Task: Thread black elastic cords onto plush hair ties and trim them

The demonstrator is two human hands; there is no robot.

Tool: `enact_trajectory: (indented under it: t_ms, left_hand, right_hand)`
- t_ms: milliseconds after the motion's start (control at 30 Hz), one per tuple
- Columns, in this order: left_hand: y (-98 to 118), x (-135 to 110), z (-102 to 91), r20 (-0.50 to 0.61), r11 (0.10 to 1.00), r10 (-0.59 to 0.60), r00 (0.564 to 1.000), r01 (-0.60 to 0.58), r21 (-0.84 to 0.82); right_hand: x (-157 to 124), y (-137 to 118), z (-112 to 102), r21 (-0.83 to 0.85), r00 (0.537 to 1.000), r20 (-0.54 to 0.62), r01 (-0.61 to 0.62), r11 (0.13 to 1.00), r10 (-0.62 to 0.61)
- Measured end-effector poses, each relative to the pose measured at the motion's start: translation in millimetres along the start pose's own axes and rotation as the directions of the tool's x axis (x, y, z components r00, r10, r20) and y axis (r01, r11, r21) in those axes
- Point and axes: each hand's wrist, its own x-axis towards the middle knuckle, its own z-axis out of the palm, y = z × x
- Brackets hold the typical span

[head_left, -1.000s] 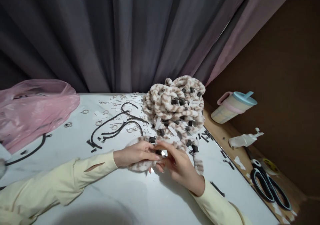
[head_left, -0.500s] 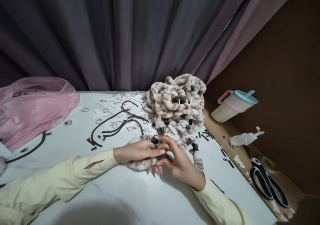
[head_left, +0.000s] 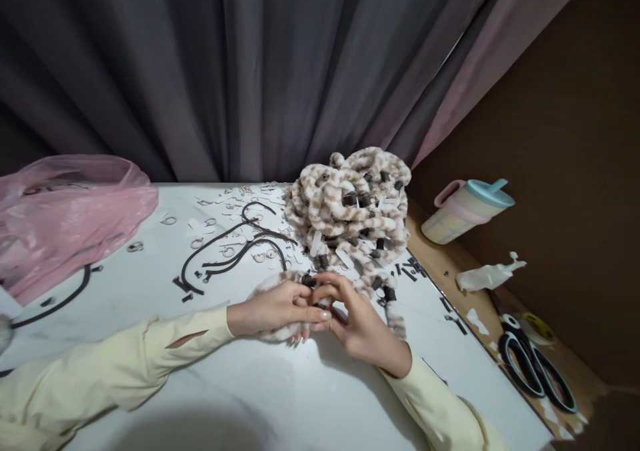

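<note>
My left hand (head_left: 277, 309) is closed around a fluffy white and brown plush loop (head_left: 273, 281), its thumb stretched along the near side. A black ribbed piece (head_left: 309, 279) sits on the loop between my hands. Thumb and forefinger of my right hand (head_left: 363, 327) curl in a pinch at the loop's right end, against the left fingertips. Whatever small part lies inside that pinch is hidden. Just beyond my hands is a heap of similar plush loops (head_left: 333, 217) with black ribbed pieces and white tags.
Black cords (head_left: 240, 259) and several metal rings (head_left: 197, 243) lie scattered on the white table (head_left: 210, 384). A pink plastic bag (head_left: 75, 224) is at left. Along the right ledge are a lidded cup (head_left: 455, 217), a white squeeze bottle (head_left: 487, 277) and scissors (head_left: 535, 367).
The left fingertips under the loop have shifted slightly left, and the loop has turned a little in my grasp. My right hand stays at the same spot, still pinching.
</note>
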Motion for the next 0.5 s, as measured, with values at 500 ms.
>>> enact_trajectory:
  t_ms: [500]
  left_hand:
    - [15, -8, 9.7, -0.25, 0.947, 0.261, 0.932, -0.297, -0.121]
  right_hand:
    - [8, -20, 22, 0.558, 0.904, 0.191, -0.42, 0.716, 0.382]
